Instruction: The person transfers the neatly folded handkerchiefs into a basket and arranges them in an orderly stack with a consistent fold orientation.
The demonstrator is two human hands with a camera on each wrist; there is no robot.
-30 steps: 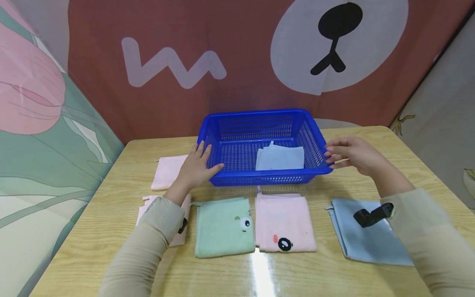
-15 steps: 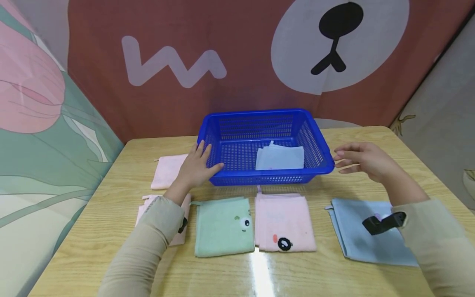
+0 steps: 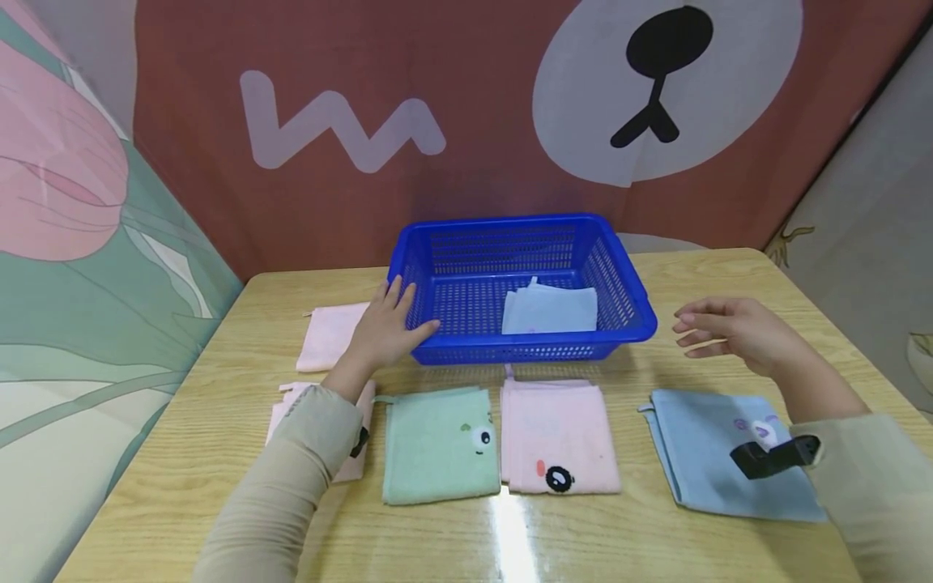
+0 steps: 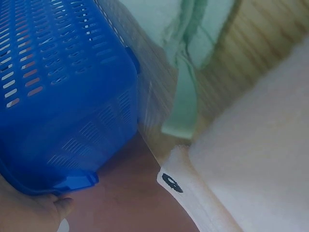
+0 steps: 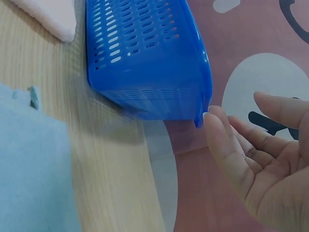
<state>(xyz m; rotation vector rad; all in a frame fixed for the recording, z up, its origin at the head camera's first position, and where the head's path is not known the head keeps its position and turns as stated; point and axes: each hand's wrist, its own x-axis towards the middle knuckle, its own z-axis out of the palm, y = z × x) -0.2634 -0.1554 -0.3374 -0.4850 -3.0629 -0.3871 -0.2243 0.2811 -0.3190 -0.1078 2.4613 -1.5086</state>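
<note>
A blue plastic basket [image 3: 510,348] stands at the back of the table with a folded light blue towel [image 3: 550,312] inside. My left hand [image 3: 381,330] rests with spread fingers on the basket's left rim, the thumb over the front corner. To the right of the basket, my right hand [image 3: 739,332] hovers in the air with loosely bent fingers, holding nothing. Under my right forearm lies a folded blue towel [image 3: 700,453], partly covered by the wrist strap. A green towel [image 3: 437,453] and a pink towel [image 3: 547,429] lie side by side in front of the basket.
Two more pink towels lie on the left: one [image 3: 328,328] behind my left wrist, another [image 3: 353,470] partly hidden beneath the sleeve. The wooden table [image 3: 583,542] ends at a brown printed cloth backdrop [image 3: 481,162]. A leaf-patterned cloth [image 3: 95,324] hangs at the left.
My right hand has drawn away from the basket's right rim, moving right and toward me. The left hand, basket and towels have stayed put.
</note>
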